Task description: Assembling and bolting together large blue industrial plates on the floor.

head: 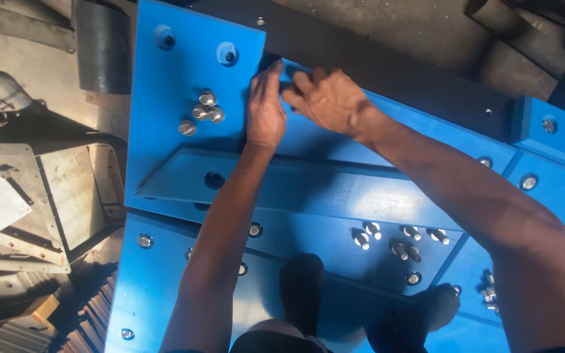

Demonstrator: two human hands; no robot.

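My left hand (266, 108) rests edge-on against the right edge of a large blue panel (178, 91), fingers together and pointing away from me. My right hand (325, 98) lies palm down just beside it on a neighbouring blue panel (335, 140), fingers curled at the gap between the two panels. Neither hand shows anything held. Three or so loose silver bolts (201, 114) lie on the large panel, left of my left hand. A narrower blue strip (295, 186) with a round hole runs under my forearms.
More loose bolts (397, 238) lie on a lower blue panel (158, 281) with bolt heads set in it. My dark shoes (302, 287) stand on the panels. Grey metal plates (8, 196) sit at left, dark blocks (524, 46) at upper right.
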